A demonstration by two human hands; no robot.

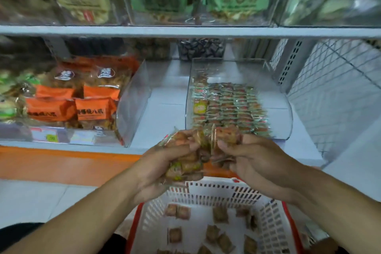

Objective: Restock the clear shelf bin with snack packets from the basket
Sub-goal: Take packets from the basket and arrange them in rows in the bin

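Observation:
My left hand (162, 163) and my right hand (255, 159) each grip a bunch of small snack packets (204, 148), pressed together just in front of the shelf edge. Beyond them on the lower shelf stands the clear shelf bin (276, 88), holding neat rows of the same small packets (228, 107). Below my hands is the white basket with a red rim (222, 194), with several loose packets (219, 215) scattered on its bottom.
A second clear bin (134, 97) to the left holds orange bags. Between the two bins runs a strip of white shelf. An orange strip (61, 163) fronts the shelf. Upper shelf bins hold green and tan bags. A white wire grid (334, 93) closes the right side.

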